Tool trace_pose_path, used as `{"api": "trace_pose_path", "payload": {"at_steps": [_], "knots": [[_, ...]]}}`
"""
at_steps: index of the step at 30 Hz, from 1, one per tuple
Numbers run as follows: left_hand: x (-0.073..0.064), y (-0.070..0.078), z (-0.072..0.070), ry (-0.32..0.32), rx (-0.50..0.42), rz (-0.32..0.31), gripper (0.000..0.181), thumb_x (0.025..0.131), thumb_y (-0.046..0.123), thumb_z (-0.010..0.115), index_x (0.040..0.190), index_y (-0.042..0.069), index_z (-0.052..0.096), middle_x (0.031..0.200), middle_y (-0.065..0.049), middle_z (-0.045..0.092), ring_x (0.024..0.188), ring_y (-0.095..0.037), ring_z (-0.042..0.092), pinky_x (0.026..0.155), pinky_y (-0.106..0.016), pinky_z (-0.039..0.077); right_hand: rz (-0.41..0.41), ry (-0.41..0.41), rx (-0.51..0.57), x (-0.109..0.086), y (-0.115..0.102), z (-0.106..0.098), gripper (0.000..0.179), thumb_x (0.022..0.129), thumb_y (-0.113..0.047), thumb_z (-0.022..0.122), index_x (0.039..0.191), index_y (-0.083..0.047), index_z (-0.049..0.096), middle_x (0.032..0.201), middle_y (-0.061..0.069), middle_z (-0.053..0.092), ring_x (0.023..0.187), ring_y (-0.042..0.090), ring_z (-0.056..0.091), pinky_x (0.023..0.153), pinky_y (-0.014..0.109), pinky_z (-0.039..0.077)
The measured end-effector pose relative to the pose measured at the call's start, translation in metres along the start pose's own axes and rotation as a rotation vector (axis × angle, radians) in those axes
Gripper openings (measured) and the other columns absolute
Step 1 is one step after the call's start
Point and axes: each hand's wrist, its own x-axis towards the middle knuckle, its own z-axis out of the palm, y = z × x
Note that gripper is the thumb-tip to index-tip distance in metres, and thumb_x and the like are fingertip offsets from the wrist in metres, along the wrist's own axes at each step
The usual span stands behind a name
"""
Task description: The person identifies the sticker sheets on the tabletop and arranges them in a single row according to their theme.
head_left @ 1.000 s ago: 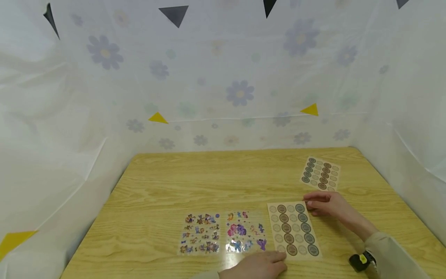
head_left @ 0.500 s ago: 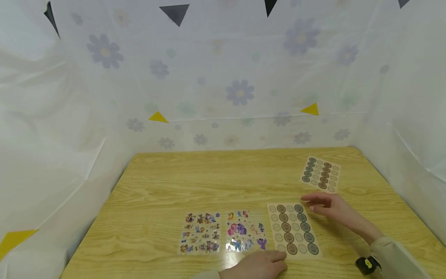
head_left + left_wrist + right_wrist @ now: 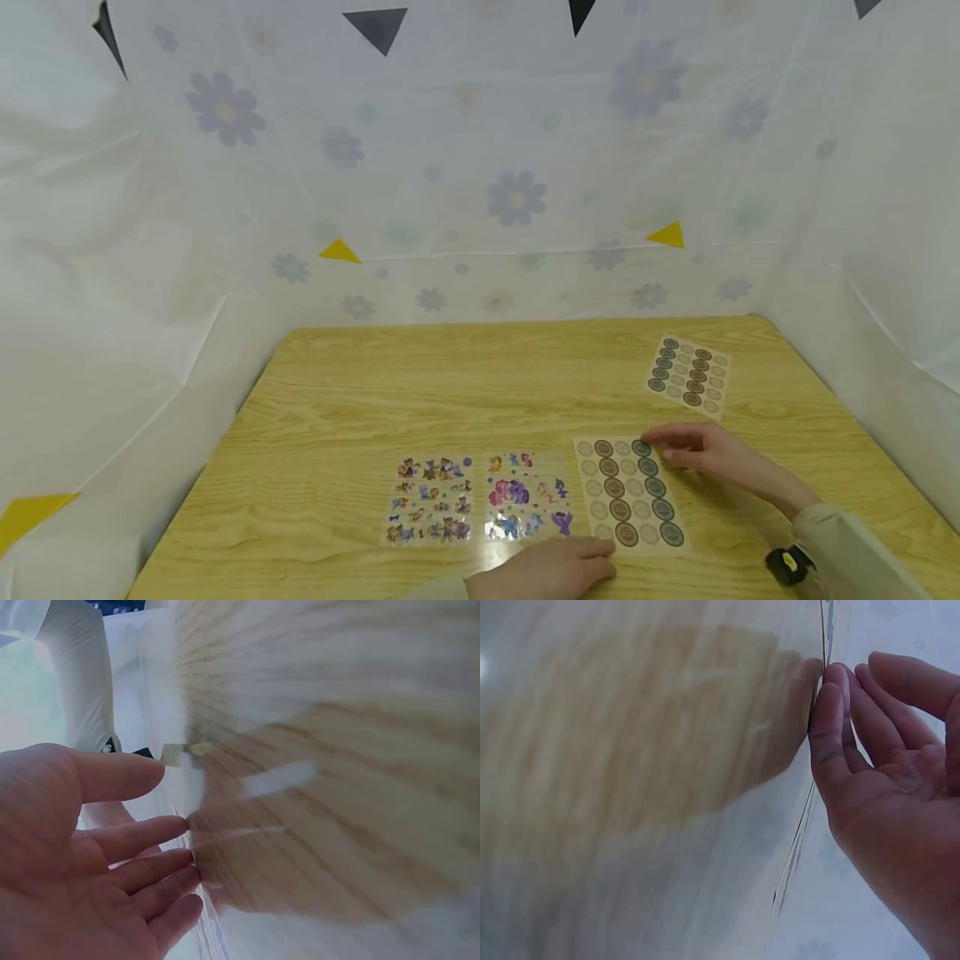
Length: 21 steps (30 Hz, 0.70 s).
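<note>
In the head view a beige sheet of round stickers (image 3: 636,492), with brown, dark grey and pale columns, lies flat on the wooden table (image 3: 450,375). My left hand (image 3: 546,570) rests at its lower left corner, and the left wrist view shows those fingers (image 3: 142,832) loosely extended with their tips at the surface. Over at the sheet's upper right corner is my right hand (image 3: 723,458), fingertips right at the edge. Seen from the right wrist, its fingers (image 3: 829,712) are slightly bent and touch down with nothing pinched between them.
Left of the sheet lie two clear sheets of colourful cartoon stickers, one with ponies (image 3: 517,496) and one with small figures (image 3: 431,500). A second round-sticker sheet (image 3: 688,375) lies at an angle toward the back right. White flowered cloth (image 3: 525,125) encloses the table.
My right hand lifted slightly off the sheet's upper right corner, then came back onto it, a little further left. My left hand has stayed at the lower left corner.
</note>
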Motion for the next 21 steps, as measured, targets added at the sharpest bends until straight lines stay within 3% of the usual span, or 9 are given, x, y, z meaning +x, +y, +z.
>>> {"api": "trace_pose_path", "payload": {"at_steps": [7,12,15,21], "knots": [[-0.0048,-0.0025,0.0014,0.039,0.016,0.067,0.048,0.102,0.042,0.050,0.139,0.013,0.055,0.149,-0.002,0.044,0.134,-0.007,0.041,0.109,-0.014,0.026,0.032,0.001,0.017,0.0001,0.0022,-0.0003,0.035,0.097,-0.015,0.062,0.130,-0.003,0.062,0.125,0.017,0.063,0.103,0.013,0.062,0.076,0.026,0.054],[-0.0064,-0.0025,0.0028,0.057,0.022,0.080,0.046,0.102,0.041,0.050,0.138,0.012,0.056,0.149,-0.003,0.045,0.133,-0.008,0.042,0.109,-0.014,0.026,0.045,-0.005,0.036,-0.0008,0.0018,0.0004,0.035,0.097,-0.015,0.062,0.130,-0.002,0.062,0.127,0.017,0.062,0.105,0.012,0.061,0.080,0.025,0.053],[-0.0065,-0.0021,0.0028,0.047,0.000,0.062,0.047,0.102,0.041,0.051,0.138,0.012,0.056,0.149,-0.002,0.045,0.133,-0.008,0.042,0.109,-0.014,0.027,0.042,0.002,0.035,-0.0018,0.0018,0.0006,0.034,0.097,-0.015,0.062,0.129,-0.002,0.062,0.127,0.017,0.062,0.107,0.012,0.061,0.082,0.024,0.052],[-0.0071,-0.0023,-0.0018,0.018,-0.106,-0.037,0.053,0.098,0.046,0.056,0.141,0.017,0.052,0.151,0.005,0.041,0.134,-0.006,0.040,0.107,-0.017,0.032,0.058,0.037,0.074,-0.0031,0.0026,0.0001,0.035,0.098,-0.016,0.061,0.130,-0.002,0.061,0.128,0.018,0.062,0.104,0.014,0.063,0.079,0.028,0.055]]}}
